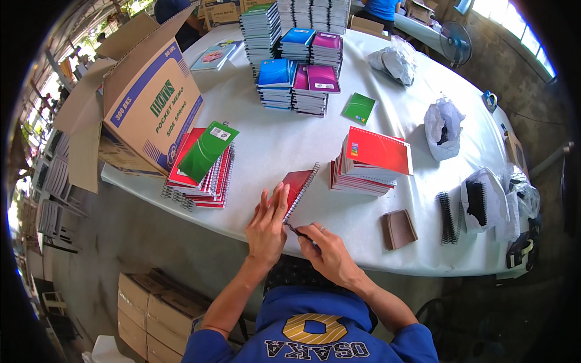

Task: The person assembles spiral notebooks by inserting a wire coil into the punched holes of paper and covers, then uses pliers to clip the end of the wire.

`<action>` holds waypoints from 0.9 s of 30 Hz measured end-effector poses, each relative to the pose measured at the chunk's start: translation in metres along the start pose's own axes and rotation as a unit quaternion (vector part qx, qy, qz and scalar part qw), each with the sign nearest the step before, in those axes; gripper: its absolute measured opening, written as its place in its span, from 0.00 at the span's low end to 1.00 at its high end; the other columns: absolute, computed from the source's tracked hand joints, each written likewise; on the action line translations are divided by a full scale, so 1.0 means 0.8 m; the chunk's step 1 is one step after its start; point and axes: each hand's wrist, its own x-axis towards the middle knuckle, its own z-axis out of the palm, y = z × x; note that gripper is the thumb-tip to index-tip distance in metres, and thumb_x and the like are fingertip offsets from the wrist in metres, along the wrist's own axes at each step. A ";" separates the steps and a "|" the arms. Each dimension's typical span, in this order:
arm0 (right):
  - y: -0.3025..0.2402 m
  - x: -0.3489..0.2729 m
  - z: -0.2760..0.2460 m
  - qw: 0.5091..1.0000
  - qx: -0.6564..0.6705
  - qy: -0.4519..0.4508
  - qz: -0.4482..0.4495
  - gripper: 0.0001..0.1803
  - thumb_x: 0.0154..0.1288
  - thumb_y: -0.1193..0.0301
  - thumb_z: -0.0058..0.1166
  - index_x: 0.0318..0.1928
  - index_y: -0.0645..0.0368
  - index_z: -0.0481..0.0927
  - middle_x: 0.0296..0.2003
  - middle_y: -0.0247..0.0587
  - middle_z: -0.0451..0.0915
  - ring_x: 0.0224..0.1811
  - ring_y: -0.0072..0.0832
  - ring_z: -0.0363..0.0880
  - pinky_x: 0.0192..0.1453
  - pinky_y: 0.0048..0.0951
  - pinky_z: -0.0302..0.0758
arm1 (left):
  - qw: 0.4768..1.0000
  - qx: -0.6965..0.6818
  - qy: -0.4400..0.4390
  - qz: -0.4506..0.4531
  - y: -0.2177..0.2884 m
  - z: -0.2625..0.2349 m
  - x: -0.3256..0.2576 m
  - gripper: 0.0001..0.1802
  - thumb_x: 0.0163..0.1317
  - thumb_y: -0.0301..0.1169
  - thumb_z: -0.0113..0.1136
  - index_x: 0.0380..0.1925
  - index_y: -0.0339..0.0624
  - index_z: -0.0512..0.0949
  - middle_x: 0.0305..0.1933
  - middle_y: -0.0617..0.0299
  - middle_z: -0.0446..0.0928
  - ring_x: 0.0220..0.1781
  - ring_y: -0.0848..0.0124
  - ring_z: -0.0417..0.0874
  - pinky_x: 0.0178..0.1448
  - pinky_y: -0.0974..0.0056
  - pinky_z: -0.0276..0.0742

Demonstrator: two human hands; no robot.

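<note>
A small red notebook (299, 183) with a wire spiral along its right edge lies near the front edge of the white table (272, 139). My left hand (267, 225) presses flat on its near end. Just right of it, my right hand (324, 247) pinches a small dark tool or wire end (298, 231) at the lower end of the spiral. A stack of red-covered spiral notebooks (370, 162) sits to the right, and another red stack topped by a green notebook (203, 166) lies to the left.
An open cardboard box (145, 103) stands at the table's left. Blue and purple notebook stacks (299, 78) fill the back. A green notebook (359, 107), plastic bags (443, 128), black spiral coils (448, 216) and brown covers (399, 228) lie right. Cartons (157, 314) sit on the floor.
</note>
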 end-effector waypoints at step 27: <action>0.007 0.234 0.050 0.838 0.516 0.045 0.172 0.16 0.68 0.63 0.59 0.40 0.67 0.79 0.33 0.39 0.82 0.33 0.23 0.78 0.38 0.27 0.76 | 0.945 -0.306 0.115 -0.004 -0.187 -0.215 0.103 0.25 0.66 0.22 0.55 0.64 0.36 0.71 0.64 0.53 0.75 0.68 0.60 0.74 0.67 0.60 0.74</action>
